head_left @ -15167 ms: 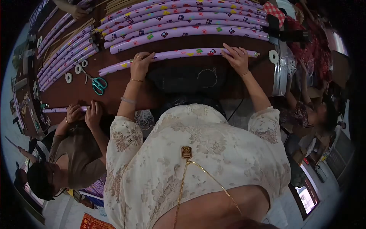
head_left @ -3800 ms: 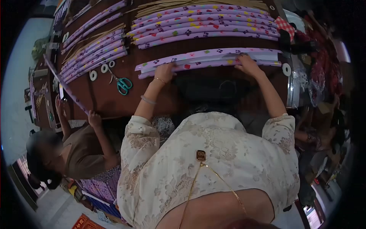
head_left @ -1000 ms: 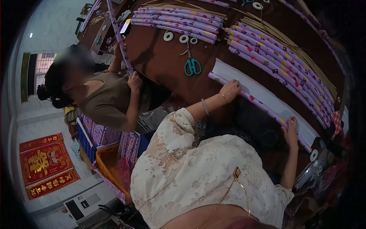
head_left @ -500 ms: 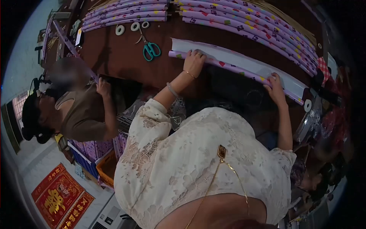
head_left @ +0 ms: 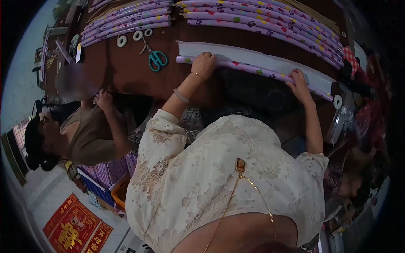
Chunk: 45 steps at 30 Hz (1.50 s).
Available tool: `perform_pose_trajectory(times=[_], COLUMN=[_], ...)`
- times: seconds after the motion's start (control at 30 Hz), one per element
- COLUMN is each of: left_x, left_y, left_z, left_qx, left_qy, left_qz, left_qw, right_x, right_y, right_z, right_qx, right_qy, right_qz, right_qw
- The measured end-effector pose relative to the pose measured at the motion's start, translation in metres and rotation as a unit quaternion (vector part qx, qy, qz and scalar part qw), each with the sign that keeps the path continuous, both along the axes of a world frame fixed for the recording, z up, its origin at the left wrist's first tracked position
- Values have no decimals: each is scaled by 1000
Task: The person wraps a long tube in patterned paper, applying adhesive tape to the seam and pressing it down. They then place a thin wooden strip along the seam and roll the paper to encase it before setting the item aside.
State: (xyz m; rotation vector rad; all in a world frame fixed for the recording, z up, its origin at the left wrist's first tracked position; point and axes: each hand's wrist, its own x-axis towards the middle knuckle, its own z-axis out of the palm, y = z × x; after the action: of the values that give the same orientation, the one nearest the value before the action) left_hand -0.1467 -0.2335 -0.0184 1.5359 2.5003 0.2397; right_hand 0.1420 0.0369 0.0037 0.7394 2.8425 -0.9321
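Note:
My left hand (head_left: pixel 203 64) presses on the left part of a long purple patterned paper roll (head_left: pixel 249 69) lying on the brown table (head_left: pixel 126 76). My right hand (head_left: pixel 298 82) presses on the same roll near its right end. The unrolled white underside of the sheet (head_left: pixel 253 57) lies flat just beyond the roll. Both hands rest on top of the roll with fingers curled over it.
Teal-handled scissors (head_left: pixel 156 59) and tape rings (head_left: pixel 136 36) lie left of my left hand. Several finished purple rolls (head_left: pixel 261 19) lie across the far side of the table. Another tape ring (head_left: pixel 337 101) sits at the right end. A seated person (head_left: pixel 84 130) works at my left.
The view has swung back level. The roll has moved a little toward the far side over the white sheet, both hands staying on it. The person at my left lowered their long roll.

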Motion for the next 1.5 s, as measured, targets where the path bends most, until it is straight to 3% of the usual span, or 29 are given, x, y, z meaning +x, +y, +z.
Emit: perform_pose_trajectory(times=[0.07, 0.13, 0.2, 0.3, 0.4, 0.57, 0.63, 0.77, 0.83, 0.97, 1.03, 1.13, 1.27, 1.33, 1.4, 1.5], left_x=[-2, -3, -3, -5, -6, -3, -2, -6, -10, -12, -10, -7, -8, -6, -8, -14], left_y=[1, -4, -5, -2, 1, 0, 1, 2, 2, 4, 6, 4, -4, -5, -5, -5], left_z=[-3, -8, -8, -3, -1, 2, 4, 1, 0, -1, 7, 11, -1, 3, 2, -1], left_qx=[-20, 109, 106, 26, 34, 4, 122, 93, 41, 63, -3, -75, -6, 90, 77, 47], left_qy=[1, 18, 37, 44, 10, 34, 139, 125, 60, 67, 4, 6, 3, 11, 12, 10], left_qz=[-13, -40, -64, -9, 18, -27, -64, -62, -53, -45, 3, -31, -52, -76, -74, -72], left_qw=[1000, 993, 992, 999, 999, 999, 981, 986, 996, 995, 1000, 997, 999, 993, 994, 996], right_x=[-2, -3, -4, -3, 0, 4, 5, 10, 13, 17, 21, 27, 26, 23, 24, 24], right_y=[3, 6, 10, 15, 14, 9, 8, 11, 10, 5, 6, 6, 9, 9, 9, 7], right_z=[-2, -6, -4, -1, -9, -14, -16, -25, -24, -16, -16, -21, -24, -21, -21, -24], right_qx=[-6, 0, 8, 31, 60, 64, 59, 68, 87, 113, 84, 60, 61, 68, 75, 76], right_qy=[5, -2, -9, -37, -67, -42, -43, 23, 24, 30, 17, 22, 42, 14, -16, 33], right_qz=[8, 5, 2, 23, 33, -12, -25, -39, -33, -35, -30, -25, -22, -25, -26, -56], right_qw=[1000, 1000, 1000, 999, 995, 997, 997, 997, 995, 993, 996, 998, 997, 997, 997, 995])
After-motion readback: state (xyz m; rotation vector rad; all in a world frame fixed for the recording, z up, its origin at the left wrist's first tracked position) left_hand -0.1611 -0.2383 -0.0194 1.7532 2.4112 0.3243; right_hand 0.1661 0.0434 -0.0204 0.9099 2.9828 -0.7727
